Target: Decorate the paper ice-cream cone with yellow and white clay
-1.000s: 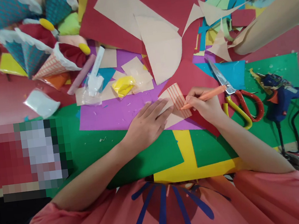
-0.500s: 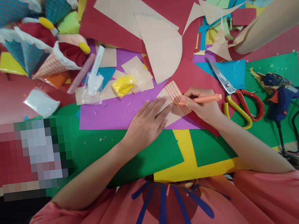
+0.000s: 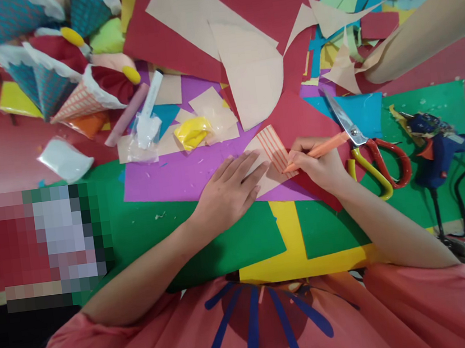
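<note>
A small cream paper piece (image 3: 270,145) with parallel orange lines lies on purple and red sheets in front of me. My left hand (image 3: 230,188) rests flat on its left part, fingers stretched out, covering some of it. An orange marker (image 3: 318,151) is pinched in my right hand (image 3: 318,166), its tip at the lower right edge of the lined area. Just right of that hand lie scissors (image 3: 355,135) with red and yellow handles. Beyond the lined piece is a larger cream paper sector (image 3: 252,75) with one curved edge.
Several decorated paper cones (image 3: 91,95) are piled at the upper left, near a packet of yellow clay (image 3: 192,133) and a white packet (image 3: 65,159). A blue glue gun (image 3: 433,155) with a black cord lies at the right, below a cream paper roll (image 3: 418,32).
The marker tip has gone from mid-sheet to the lower right edge, and its body tilts up again after lying level. More orange lines show. My left hand has stayed in place.
</note>
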The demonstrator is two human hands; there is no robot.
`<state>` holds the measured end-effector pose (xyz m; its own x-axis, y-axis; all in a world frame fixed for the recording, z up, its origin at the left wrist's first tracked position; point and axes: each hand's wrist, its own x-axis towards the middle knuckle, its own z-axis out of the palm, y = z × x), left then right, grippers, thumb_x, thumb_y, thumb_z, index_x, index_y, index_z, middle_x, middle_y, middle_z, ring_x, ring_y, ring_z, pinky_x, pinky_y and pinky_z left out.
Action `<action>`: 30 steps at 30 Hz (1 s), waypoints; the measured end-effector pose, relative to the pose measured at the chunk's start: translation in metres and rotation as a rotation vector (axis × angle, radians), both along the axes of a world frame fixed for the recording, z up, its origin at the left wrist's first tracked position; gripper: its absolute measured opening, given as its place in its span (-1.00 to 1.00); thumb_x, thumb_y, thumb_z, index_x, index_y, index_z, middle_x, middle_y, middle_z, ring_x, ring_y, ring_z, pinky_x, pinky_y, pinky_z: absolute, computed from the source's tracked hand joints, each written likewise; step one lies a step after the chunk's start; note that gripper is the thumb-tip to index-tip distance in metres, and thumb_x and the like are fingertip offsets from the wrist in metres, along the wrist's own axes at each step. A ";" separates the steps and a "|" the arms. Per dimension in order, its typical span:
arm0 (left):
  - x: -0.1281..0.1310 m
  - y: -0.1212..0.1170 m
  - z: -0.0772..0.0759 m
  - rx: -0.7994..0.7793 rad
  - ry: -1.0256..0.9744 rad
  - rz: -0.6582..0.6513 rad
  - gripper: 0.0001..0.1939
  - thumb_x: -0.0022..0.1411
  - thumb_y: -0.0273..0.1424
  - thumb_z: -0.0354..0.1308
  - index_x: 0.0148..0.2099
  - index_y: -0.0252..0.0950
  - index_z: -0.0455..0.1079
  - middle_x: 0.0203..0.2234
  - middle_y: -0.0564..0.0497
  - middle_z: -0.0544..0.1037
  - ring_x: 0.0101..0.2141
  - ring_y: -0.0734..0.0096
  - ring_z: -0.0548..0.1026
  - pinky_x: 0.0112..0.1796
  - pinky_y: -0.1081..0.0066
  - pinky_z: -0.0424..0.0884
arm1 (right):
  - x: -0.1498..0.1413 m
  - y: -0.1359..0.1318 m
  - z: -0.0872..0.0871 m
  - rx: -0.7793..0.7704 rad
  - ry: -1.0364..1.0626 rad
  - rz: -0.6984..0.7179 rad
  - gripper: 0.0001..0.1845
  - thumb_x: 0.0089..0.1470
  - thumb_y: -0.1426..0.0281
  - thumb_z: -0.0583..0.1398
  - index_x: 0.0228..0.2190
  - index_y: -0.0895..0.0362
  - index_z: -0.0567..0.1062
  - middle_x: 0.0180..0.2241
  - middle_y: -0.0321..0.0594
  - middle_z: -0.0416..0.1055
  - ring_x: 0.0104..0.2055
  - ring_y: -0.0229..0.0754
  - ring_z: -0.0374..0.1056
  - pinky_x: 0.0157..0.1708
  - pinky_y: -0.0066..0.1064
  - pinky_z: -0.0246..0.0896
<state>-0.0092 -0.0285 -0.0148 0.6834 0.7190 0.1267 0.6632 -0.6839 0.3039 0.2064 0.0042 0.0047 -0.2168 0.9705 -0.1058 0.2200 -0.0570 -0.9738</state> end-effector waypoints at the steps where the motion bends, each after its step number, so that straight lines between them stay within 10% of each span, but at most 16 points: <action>1: 0.000 0.000 0.000 -0.005 0.001 0.002 -0.54 0.40 -0.40 -0.08 0.30 -0.29 0.18 0.27 -0.19 0.27 0.25 0.09 0.27 0.20 0.05 0.24 | 0.000 0.000 0.000 0.008 0.008 -0.017 -0.74 -0.08 0.41 0.13 -0.72 0.11 0.26 -0.73 -0.38 0.26 -0.65 -0.40 0.13 -0.66 -0.51 -0.04; 30: 0.000 0.000 0.000 -0.035 -0.014 0.009 -0.56 0.41 -0.37 -0.10 0.28 -0.28 0.21 0.27 -0.20 0.27 0.25 0.10 0.26 0.21 0.02 0.23 | 0.001 -0.002 -0.001 0.053 -0.153 0.082 -0.72 -0.10 0.47 0.12 -0.75 0.12 0.21 -0.73 -0.39 0.20 -0.64 -0.40 0.10 -0.63 -0.50 -0.06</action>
<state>-0.0093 -0.0284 -0.0150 0.6754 0.7291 0.1108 0.6648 -0.6669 0.3365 0.2075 0.0018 0.0035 -0.2810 0.9552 -0.0930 0.3680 0.0177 -0.9297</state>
